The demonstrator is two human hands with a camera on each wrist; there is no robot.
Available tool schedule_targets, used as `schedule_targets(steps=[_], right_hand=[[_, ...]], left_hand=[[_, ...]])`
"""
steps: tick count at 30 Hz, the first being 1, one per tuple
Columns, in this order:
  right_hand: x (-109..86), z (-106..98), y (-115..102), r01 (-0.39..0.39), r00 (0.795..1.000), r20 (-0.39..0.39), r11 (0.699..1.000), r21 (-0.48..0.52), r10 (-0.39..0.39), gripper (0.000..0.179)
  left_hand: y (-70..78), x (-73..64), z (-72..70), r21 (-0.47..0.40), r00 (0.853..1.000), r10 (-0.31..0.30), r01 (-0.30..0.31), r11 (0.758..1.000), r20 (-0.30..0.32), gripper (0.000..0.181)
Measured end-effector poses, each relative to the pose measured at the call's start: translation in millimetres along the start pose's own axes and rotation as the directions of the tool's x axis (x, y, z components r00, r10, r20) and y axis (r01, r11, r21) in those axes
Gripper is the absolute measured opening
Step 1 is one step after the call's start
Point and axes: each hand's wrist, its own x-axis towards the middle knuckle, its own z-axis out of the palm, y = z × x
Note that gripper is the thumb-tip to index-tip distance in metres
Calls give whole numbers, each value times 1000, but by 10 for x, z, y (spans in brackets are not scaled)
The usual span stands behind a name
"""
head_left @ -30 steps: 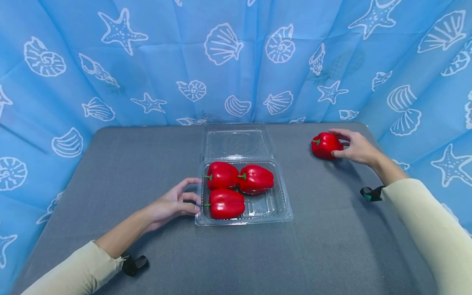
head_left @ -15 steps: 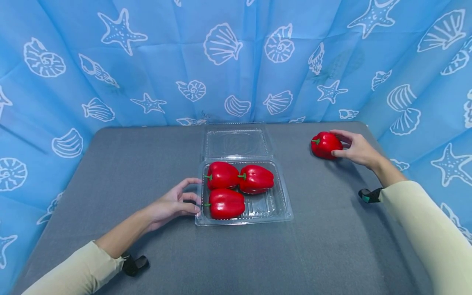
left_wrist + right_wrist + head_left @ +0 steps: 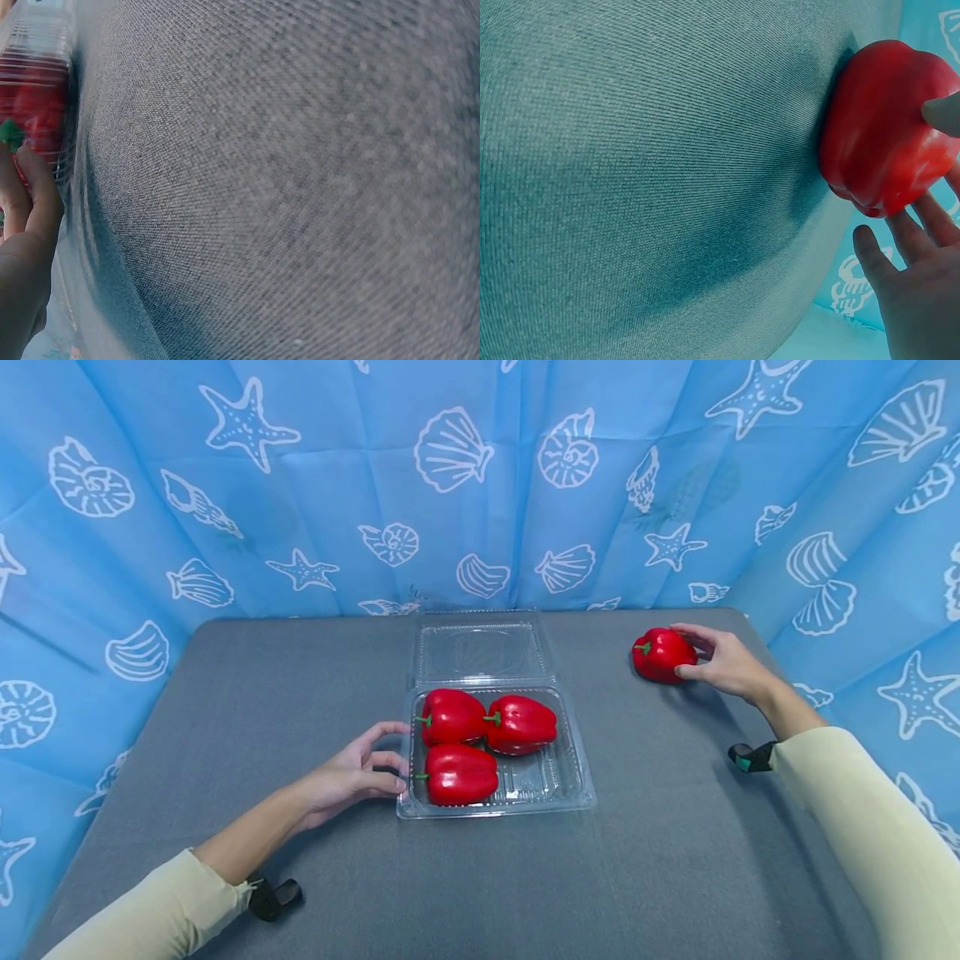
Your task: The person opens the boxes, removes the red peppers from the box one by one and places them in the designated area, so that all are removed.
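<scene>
From where I stand, the person's right hand [image 3: 726, 664] grips a glossy red bell pepper with a green stem [image 3: 663, 656] at the far right of the grey fabric-covered surface [image 3: 262, 693]. Thumb and fingers take opposite sides of its blunt end, a hold that probably suits so round and smooth a body; the stem points away from the palm. The pepper appears to rest on the cloth. The left hand [image 3: 341, 781] has its fingers loosely bent, tips at the left edge of a clear plastic hinged container [image 3: 495, 812], perhaps to steady something so light. Inside lie three matching red peppers [image 3: 461, 774], two along the back, one front left, stems aligned, presumably for a neat fit. The transparent lid [image 3: 483, 652] lies folded back, leaving them uncovered.
</scene>
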Motion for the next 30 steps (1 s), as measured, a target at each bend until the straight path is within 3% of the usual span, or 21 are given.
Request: schedule_targets(steps=[10, 17, 23, 30], right_hand=[[31, 9, -63, 16, 1000, -7, 1000, -15, -16, 83], [34, 58, -262, 64, 997, -45, 996, -58, -66, 87], [9, 195, -556, 135, 989, -59, 989, -60, -139, 85], [-11, 412, -780, 282, 958, -35, 956, -76, -286, 82]], left_hand=[[-3, -3, 2, -10, 1000, -11, 11, 1000, -16, 76], [-8, -2, -11, -7, 1000, -6, 5, 1000, -10, 75], [-7, -4, -2, -3, 1000, -7, 7, 1000, -18, 75], [-10, 3, 0, 7, 1000, 3, -3, 1000, -1, 74]])
